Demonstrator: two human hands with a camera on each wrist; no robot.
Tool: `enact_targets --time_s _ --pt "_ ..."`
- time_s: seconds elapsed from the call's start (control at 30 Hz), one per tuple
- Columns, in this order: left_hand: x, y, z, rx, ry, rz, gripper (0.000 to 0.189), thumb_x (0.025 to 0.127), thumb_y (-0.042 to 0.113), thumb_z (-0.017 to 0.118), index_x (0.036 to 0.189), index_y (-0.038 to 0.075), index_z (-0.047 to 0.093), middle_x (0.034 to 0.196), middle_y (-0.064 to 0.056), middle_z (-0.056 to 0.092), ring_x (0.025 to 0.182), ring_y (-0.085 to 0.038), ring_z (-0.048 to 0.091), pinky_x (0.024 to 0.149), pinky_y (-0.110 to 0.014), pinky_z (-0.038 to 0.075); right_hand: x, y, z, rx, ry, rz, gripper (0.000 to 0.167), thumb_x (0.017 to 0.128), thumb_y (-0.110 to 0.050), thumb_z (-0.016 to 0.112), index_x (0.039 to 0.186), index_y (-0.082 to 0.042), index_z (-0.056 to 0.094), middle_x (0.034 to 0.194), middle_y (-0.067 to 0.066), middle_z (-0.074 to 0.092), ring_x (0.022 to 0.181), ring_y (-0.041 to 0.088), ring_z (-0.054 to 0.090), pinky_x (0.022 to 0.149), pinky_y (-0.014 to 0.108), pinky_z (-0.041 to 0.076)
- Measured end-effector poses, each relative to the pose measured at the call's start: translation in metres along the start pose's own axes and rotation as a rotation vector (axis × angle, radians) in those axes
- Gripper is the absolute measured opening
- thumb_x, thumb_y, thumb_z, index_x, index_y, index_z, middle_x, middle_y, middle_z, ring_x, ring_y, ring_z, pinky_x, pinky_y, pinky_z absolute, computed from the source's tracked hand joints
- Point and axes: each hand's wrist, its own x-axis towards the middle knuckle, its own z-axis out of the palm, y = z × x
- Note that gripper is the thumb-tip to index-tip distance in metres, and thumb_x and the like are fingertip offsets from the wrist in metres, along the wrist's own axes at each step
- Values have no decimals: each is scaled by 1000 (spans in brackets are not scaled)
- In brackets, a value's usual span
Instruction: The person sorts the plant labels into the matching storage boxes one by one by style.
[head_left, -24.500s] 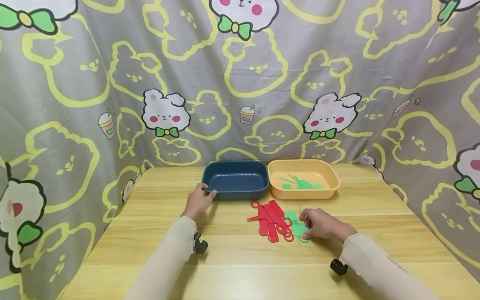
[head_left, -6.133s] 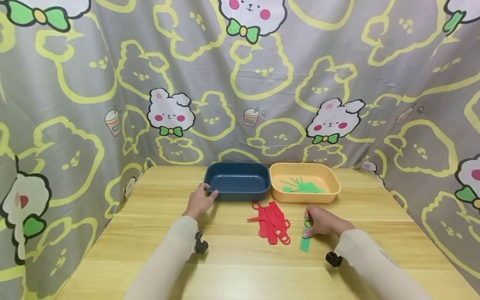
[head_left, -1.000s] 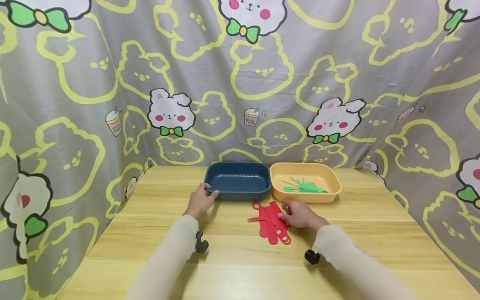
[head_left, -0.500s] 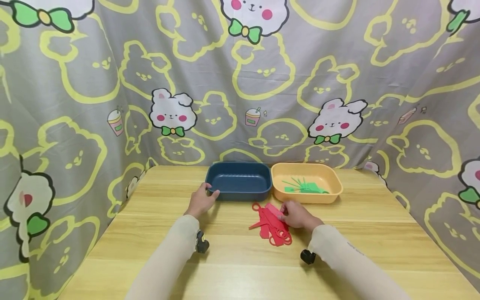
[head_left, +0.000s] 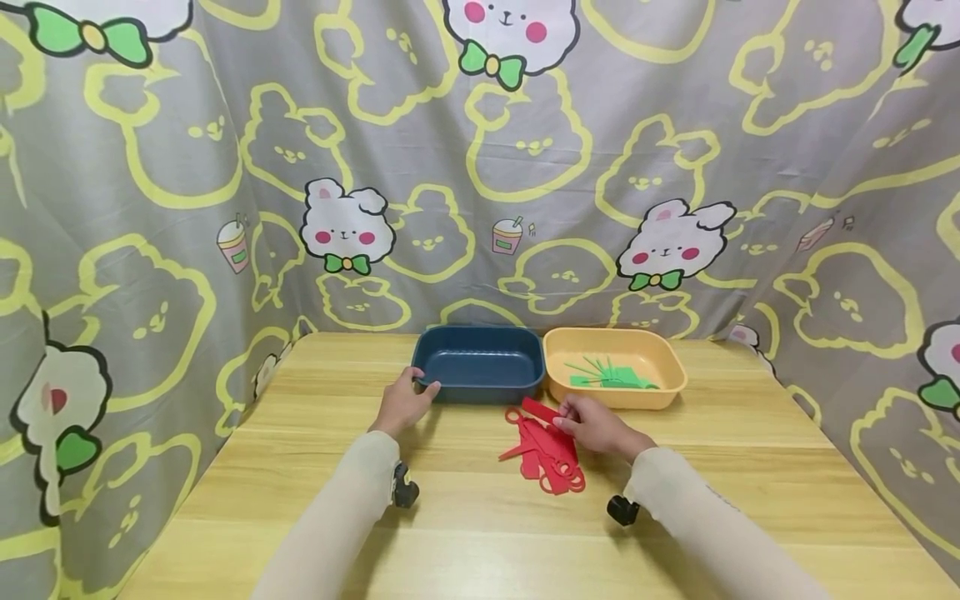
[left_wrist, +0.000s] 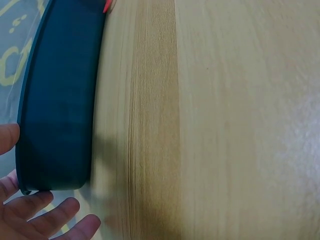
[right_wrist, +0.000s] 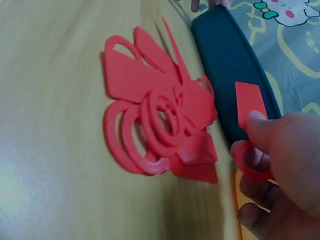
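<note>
In the head view my left hand (head_left: 403, 402) rests at the left front corner of a dark blue bin (head_left: 480, 393). The left wrist view shows its fingers (left_wrist: 56, 216) spread and nearly straight along the bin's end. My right hand (head_left: 596, 427) pinches a flat red plastic piece (right_wrist: 248, 101) with a ring at one end, raised beside the pile. Below and left of it lies a heap of red plastic pieces (head_left: 542, 454), with scissors and ring-handled flat shapes overlapping. Part of the held piece is hidden by my fingers.
A yellow bin (head_left: 667, 392) stands directly right of the blue one and contains several green pieces (head_left: 615, 377). Both bins sit near the back edge of the wooden table (head_left: 480, 542). A patterned curtain (head_left: 435, 283) hangs close behind and at both sides.
Green pieces beside the red heap went from the table; the yellow bin's green pile shifted. Over the last second my right hand drew a red piece off the heap and lifted it. My left hand stayed.
</note>
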Motion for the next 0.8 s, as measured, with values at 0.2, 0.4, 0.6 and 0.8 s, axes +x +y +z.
enact_targets --time_s 0.2,0.4,0.6,0.8 --pt "0 1 0 3 7 -1 47 96 36 59 129 4 48 123 -26 57 113 -41 54 94 -52 42 2 -7 -4 2 6 -14 10 92 -10 66 88 -7 58 73 1 57 67 17 52 60 28 45" --pt "-1 0 0 3 15 5 46 96 37 59 127 4 48 122 -25 58 110 -41 54 93 -51 42 4 -12 -7 -13 6 -11 11 92 -13 67 92 -7 58 76 0 58 69 16 54 63 28 48" --pt "0 -1 2 -5 6 10 47 96 38 59 128 5 48 125 -25 56 111 -40 54 93 -52 42 6 -15 -10 -9 20 -39 9 93 -11 66 93 -5 58 78 2 59 68 16 55 62 28 49" --pt "1 0 1 -9 4 11 48 96 39 58 129 6 47 125 -24 56 110 -39 54 93 -51 42 10 -16 -12 20 23 -48 8 93 -9 65 95 -5 58 80 2 59 70 20 59 61 28 50"
